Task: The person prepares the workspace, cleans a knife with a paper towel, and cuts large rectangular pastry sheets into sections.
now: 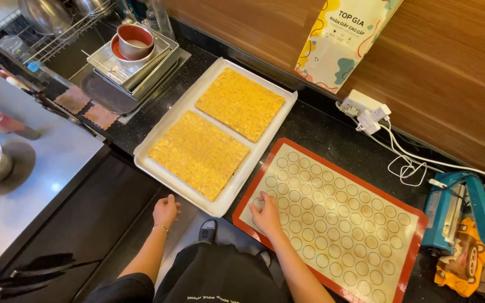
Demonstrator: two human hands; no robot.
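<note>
A white perforated tray [158, 164] lies on the dark counter and carries two golden, flaky rectangular slabs [199, 154] [240, 103]. To its right lies a beige baking mat [338, 219] with a red border and rows of printed circles. My left hand [165, 210] rests with curled fingers at the tray's near edge, holding nothing. My right hand [266, 214] presses flat on the mat's near left corner, fingers apart.
Stacked metal pans with a red-rimmed cup [135, 42] stand at the back left beside a dish rack [57, 28]. A paper bag [343, 39] leans on the wooden wall. White plug and cables [371, 115], a blue sealer machine [450, 210] sit right. A steel table [35, 168] stands left.
</note>
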